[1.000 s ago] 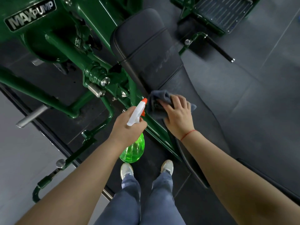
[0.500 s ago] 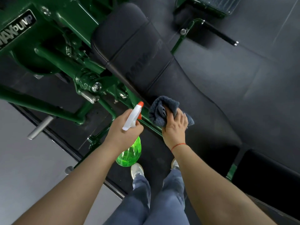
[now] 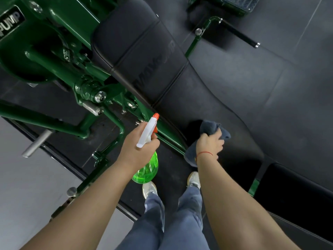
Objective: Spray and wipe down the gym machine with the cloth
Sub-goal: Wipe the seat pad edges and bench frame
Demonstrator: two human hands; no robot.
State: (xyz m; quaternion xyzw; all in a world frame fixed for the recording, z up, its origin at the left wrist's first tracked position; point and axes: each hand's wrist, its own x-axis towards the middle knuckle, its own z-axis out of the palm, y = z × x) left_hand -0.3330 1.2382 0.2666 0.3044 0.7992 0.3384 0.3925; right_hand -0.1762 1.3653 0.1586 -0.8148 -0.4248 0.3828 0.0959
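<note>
We see the left hand (image 3: 138, 141) wrapped around the neck of the spray bottle (image 3: 146, 169). Its fingers curl under the white trigger head, the orange nozzle points toward the machine (image 3: 75, 18), and the green body hangs below the wrist. Whether a finger is squeezing the trigger we cannot tell.

The right hand (image 3: 209, 144) grips the cloth (image 3: 210, 127), bunched in curled fingers. One end sticks out past the knuckles and another hangs below the wrist. The cloth sits at the near left edge of the long pad (image 3: 221, 98), just beside the green rail (image 3: 167, 134) that runs under that edge. We judge it is pressed against the pad, though the hand hides the contact itself.

As for progress, we judge that the long pad is being wiped, near its lower end. Its surface shows no clear wet streaks or dry patches, so we cannot say how much of it is done. The head pad (image 3: 137, 42) above, the painted pivot (image 3: 90, 91), the black handle (image 3: 239, 34) off the far side and the second pad (image 3: 297, 192) toward the lower right corner give no sign either way. We would count all of these as left to do. With the bottle held ready in the left hand, we expect more spraying is planned.
</note>
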